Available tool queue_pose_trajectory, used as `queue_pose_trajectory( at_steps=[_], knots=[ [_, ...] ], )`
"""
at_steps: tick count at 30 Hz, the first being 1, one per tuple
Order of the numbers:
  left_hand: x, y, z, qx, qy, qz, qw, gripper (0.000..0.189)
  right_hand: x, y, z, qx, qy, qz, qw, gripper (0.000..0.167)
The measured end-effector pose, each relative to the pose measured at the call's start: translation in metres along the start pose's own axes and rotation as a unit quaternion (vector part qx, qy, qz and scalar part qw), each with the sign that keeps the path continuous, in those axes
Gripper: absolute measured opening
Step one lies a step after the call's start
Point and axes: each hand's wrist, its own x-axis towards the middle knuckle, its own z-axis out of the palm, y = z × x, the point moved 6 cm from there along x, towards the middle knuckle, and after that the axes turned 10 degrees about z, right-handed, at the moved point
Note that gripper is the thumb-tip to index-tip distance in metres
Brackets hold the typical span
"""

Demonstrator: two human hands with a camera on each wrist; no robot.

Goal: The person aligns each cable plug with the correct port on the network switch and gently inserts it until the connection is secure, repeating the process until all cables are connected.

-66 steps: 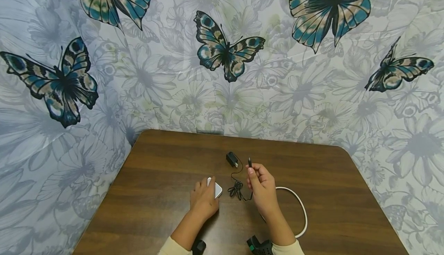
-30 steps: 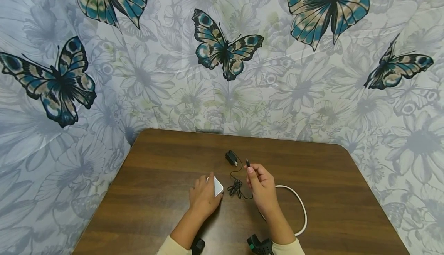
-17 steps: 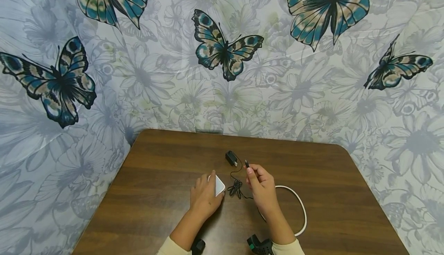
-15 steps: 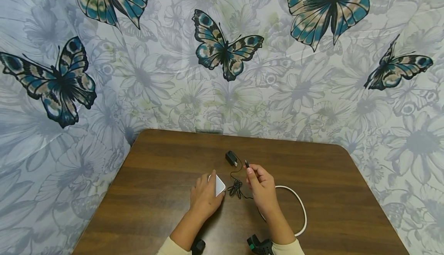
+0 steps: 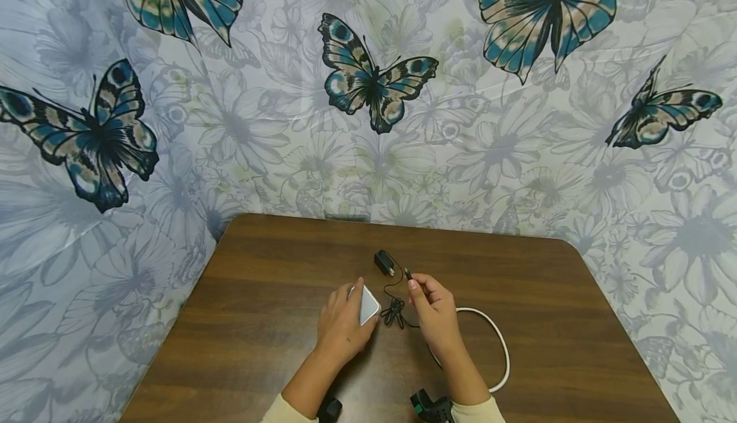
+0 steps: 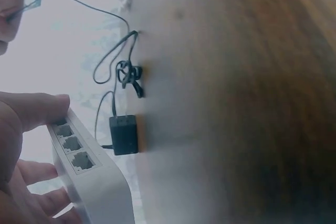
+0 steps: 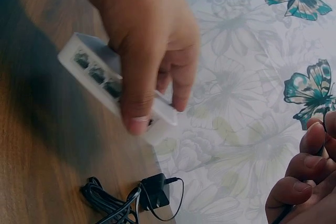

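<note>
My left hand (image 5: 344, 324) grips a small white network switch (image 5: 370, 306) above the table, fingers over one side and thumb on the other. A row of several ports shows along one side of the switch (image 6: 105, 192) in the left wrist view, the thumb covering the end of the row. Thumb and fingers of my right hand (image 5: 435, 314) pinch the slim black plug (image 5: 408, 274) of a power cord, its tip pointing up and slightly left. A gap separates plug and switch. In the right wrist view, my right hand (image 7: 304, 187) is partly cut off at the edge.
A black power adapter (image 5: 383, 262) lies behind the hands, its bundled black cord (image 5: 394, 314) between them on the brown table (image 5: 276, 269). A white cable (image 5: 502, 340) curves behind the right forearm. A butterfly-printed cloth (image 5: 368, 173) hangs beyond the table.
My left hand has shifted a little right and tilted the network switch, showing more of its top. The plug in my right hand has tipped slightly left and lower.
</note>
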Motion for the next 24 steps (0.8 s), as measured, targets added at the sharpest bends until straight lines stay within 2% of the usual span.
queue_pose_trajectory(
  at_steps=[4,7,10,18,22,24],
  knots=[
    [0.001,0.004,-0.004,0.005,0.003,0.007,1.0000,0.082,0.002,0.003,0.000,-0.017,0.001,0.015,0.9997,0.014],
    [0.002,0.006,-0.006,0.006,0.003,0.007,1.0000,0.083,-0.001,-0.006,0.002,-0.027,-0.001,0.021,0.9994,0.013],
    [0.002,0.007,-0.008,0.001,0.004,0.008,1.0000,0.083,-0.005,-0.018,0.004,-0.032,-0.003,0.011,0.9994,0.013],
    [0.003,0.008,-0.007,0.002,0.003,0.011,0.9999,0.084,-0.007,-0.023,0.004,-0.035,-0.009,0.015,0.9992,0.013],
    [0.003,0.010,-0.009,0.000,0.006,0.011,0.9999,0.083,-0.005,-0.021,0.004,-0.037,-0.009,0.016,0.9991,0.013],
    [0.003,0.010,-0.010,-0.003,0.008,0.012,0.9999,0.083,-0.002,-0.012,0.002,-0.036,-0.006,0.018,0.9992,0.013]
  ],
)
